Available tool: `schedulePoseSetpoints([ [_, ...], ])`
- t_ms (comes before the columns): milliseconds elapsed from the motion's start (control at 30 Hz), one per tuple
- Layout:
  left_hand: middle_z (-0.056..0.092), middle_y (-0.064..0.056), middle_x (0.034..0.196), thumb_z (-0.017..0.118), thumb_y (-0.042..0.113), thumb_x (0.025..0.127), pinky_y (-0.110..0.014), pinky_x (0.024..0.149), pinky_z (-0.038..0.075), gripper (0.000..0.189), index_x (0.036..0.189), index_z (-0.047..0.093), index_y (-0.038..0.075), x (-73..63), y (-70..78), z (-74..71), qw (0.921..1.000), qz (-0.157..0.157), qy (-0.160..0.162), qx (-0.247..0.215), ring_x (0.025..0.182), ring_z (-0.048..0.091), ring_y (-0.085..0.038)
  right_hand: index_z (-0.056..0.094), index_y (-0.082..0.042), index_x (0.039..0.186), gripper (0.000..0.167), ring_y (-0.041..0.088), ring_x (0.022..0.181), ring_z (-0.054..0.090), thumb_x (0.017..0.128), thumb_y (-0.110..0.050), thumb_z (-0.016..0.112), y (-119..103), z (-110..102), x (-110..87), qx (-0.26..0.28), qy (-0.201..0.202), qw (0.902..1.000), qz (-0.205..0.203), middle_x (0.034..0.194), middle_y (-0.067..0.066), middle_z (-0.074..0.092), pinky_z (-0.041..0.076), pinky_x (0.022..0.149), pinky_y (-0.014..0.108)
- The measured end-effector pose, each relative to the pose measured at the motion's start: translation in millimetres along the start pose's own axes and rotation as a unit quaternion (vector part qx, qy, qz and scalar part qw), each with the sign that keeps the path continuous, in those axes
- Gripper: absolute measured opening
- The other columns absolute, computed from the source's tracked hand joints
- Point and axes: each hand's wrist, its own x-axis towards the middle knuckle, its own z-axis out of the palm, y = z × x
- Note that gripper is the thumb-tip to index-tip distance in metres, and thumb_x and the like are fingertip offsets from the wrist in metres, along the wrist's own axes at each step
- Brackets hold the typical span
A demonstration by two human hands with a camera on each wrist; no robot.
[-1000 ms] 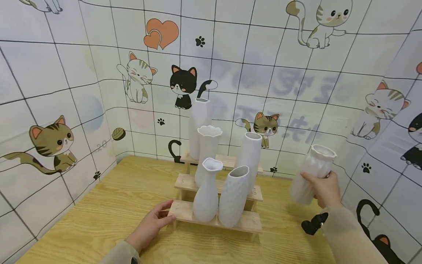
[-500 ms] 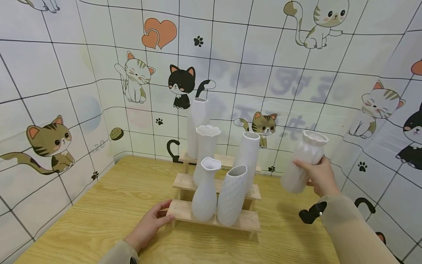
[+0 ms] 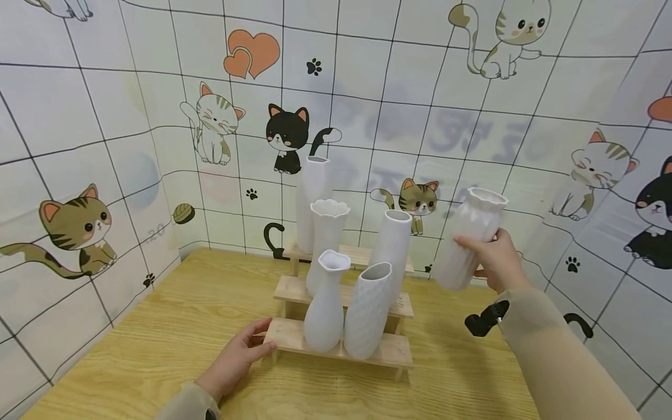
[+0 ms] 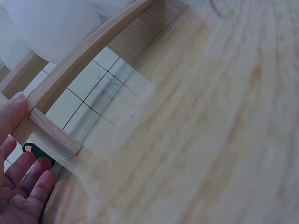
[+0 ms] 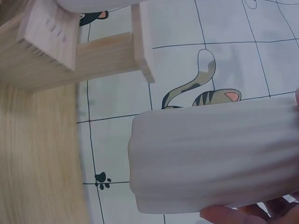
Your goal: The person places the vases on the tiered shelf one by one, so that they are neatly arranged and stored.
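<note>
My right hand holds a white vase with a ruffled rim in the air, right of the tiered wooden stand. Its thumb and fingers lie round the vase's side, and the base hangs above the table. In the right wrist view the fluted vase lies across the picture, fingertips along its lower edge. My left hand grips the left end of the stand's lowest board, thumb at the front corner. In the left wrist view the thumb touches the board, the other fingers curl below.
On the lowest step stand a bulbous vase and a diamond-textured vase. Behind them are a scalloped-rim vase, a plain cylindrical vase and a tall vase. The wooden table meets a cat-patterned wall covering.
My right hand has lifted the ruffled vase higher and carried it left, closer to the stand. The left hand keeps its place at the lowest board. The head view has shifted slightly.
</note>
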Motion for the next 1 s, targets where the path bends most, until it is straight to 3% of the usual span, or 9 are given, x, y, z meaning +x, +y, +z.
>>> schedulePoseSetpoints([
  [767,0.042,-0.012,0.143,0.074,0.027,0.086,-0.038,0.092,0.044,0.068,0.144,0.042,0.01,0.0,-1.4,-0.8,1.0,-0.003,0.007,0.003,0.115,0.048,-0.027,0.013,-0.007,0.15,0.095,0.041,0.133,0.031,0.084,-0.034,0.076,-37,39,21.6,0.017,-0.025,0.9993,-0.023,0.15,0.018,0.026,0.037,0.09,0.07],
  [1000,0.043,-0.013,0.143,0.073,0.026,0.086,-0.038,0.093,0.044,0.068,0.144,0.042,0.008,-0.7,-1.2,-1.5,1.0,0.004,0.002,-0.001,0.115,0.048,-0.028,0.009,-0.014,0.152,0.097,0.039,0.135,0.029,0.084,-0.034,0.075,-41,50,28.8,0.019,-0.045,0.9987,-0.014,0.152,0.015,0.023,0.037,0.092,0.067],
])
